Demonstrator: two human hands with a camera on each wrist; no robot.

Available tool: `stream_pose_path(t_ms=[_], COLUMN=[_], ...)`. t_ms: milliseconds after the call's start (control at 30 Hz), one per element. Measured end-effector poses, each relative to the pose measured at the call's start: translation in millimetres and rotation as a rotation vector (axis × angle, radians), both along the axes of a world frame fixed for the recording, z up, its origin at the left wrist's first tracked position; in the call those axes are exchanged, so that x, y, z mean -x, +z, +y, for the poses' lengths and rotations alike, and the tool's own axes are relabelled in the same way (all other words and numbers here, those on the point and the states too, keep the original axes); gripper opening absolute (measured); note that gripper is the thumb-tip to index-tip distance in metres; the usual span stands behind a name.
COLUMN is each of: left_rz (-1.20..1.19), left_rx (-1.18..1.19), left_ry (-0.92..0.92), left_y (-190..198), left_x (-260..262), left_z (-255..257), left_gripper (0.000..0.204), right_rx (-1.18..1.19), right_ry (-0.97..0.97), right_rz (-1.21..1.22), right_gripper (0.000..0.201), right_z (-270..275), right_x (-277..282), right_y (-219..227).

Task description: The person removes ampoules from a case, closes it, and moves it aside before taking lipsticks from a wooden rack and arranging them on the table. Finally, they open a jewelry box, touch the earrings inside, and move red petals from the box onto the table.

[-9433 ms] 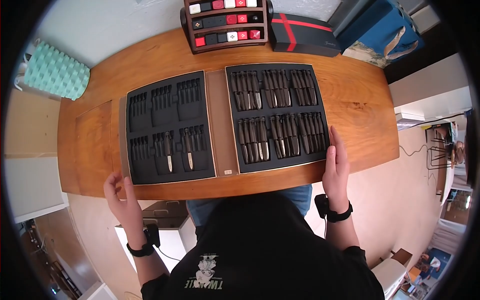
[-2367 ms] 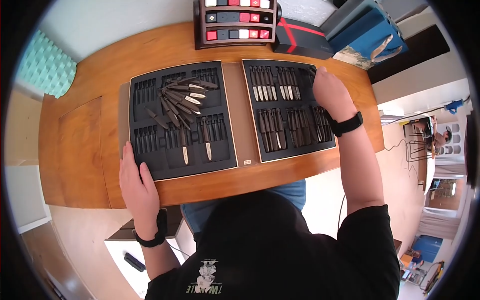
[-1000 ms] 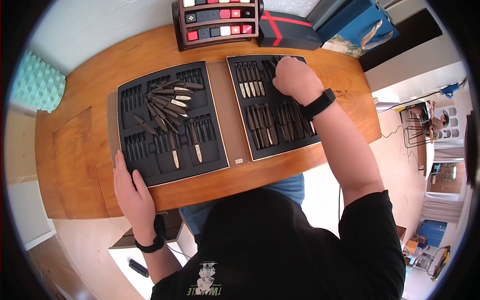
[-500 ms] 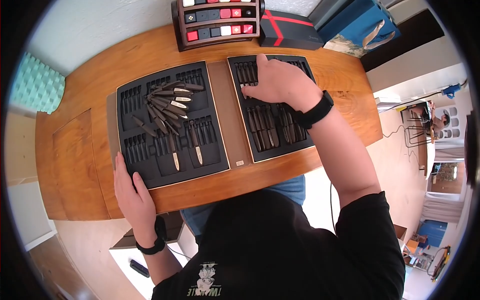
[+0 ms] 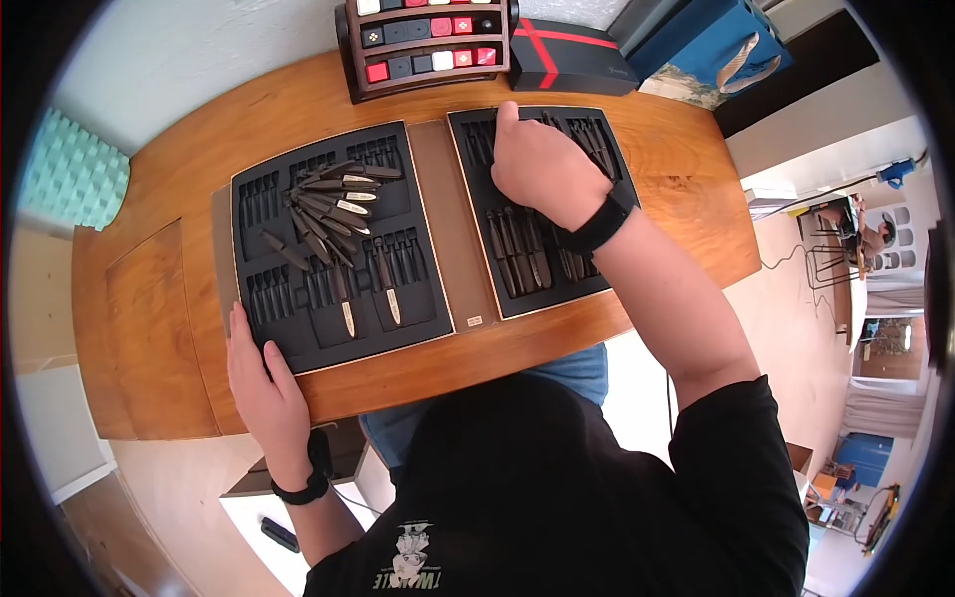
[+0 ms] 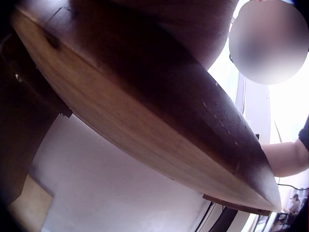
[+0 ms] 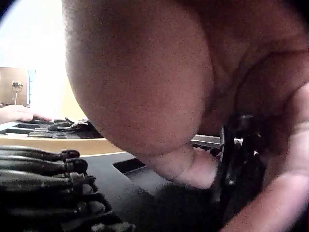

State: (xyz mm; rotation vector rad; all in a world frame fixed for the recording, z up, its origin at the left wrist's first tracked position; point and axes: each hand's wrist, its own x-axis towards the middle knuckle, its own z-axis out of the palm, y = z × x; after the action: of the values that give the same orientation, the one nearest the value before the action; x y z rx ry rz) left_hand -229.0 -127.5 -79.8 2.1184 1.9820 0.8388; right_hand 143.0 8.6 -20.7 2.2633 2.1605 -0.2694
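Observation:
An open folding case lies on the table, with a black left tray [image 5: 308, 350] and a black right tray [image 5: 537, 302]. A fanned pile of slim dark brown pieces with pale tips [image 5: 328, 199] covers the middle of the left tray. My right hand [image 5: 547, 171] is over the upper left compartment of the right tray; in the right wrist view its thumb and fingers pinch several slim dark pieces [image 7: 236, 164], mostly in shadow. My left hand [image 5: 264, 373] rests with straight fingers along the left tray's lower left edge.
A wooden rack [image 5: 428, 48] of red, black and white cubes stands at the back, beside a black box with red ribbon [image 5: 572, 58] and a blue bag [image 5: 711, 50]. A mint woven basket [image 5: 85, 169] is at left. The table's edge [image 6: 145, 116] fills the left wrist view.
My right hand has moved left from the right tray's upper right compartment to its upper left one. The fanned pile has appeared on the left tray. The left hand has settled against the case.

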Motion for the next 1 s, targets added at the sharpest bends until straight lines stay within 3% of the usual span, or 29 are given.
stream_pose_path(t_ms=[233,300,367,467,667,733,833,867,1000], left_rz=[-0.013,-0.017,-0.022,-0.039,-0.183,-0.156,0.11,0.106,0.138], left_rx=[0.017,0.02,0.02,0.035,-0.059,-0.149,0.032,0.073,0.15], left_ry=[0.009,0.009,0.008,0.016,0.03,-0.08,-0.454,-0.58,-0.748], left_y=[-1,-1,0,0,3,15,45,50,47], left_x=[0,-1,-2,-3,-16,-34,-81,-103,-160], left_z=[0,0,0,0,-3,-10,-18,-17,-12], left_gripper=[0.05,0.049,0.049,0.049,0.05,0.051,0.057,0.059,0.065], right_rx=[-0.1,-0.071,-0.222,-0.349,-0.387,-0.446,-0.443,-0.455,-0.485], right_ry=[0.027,-0.021,-0.14,-0.21,-0.328,-0.261,-0.233,-0.232,-0.17], right_rz=[0.053,0.06,0.213,0.05,0.14,0.153,-0.042,0.021,0.146], right_gripper=[0.044,0.054,0.058,0.075,0.09,0.095,0.099,0.102,0.105], right_z=[-32,-58,-88,-131,-158,-156,-155,-153,-154], right_x=[-29,-39,-54,-73,-68,-62,-42,-39,-26], right_y=[34,55,59,20,-25,-32,-32,-32,-36])
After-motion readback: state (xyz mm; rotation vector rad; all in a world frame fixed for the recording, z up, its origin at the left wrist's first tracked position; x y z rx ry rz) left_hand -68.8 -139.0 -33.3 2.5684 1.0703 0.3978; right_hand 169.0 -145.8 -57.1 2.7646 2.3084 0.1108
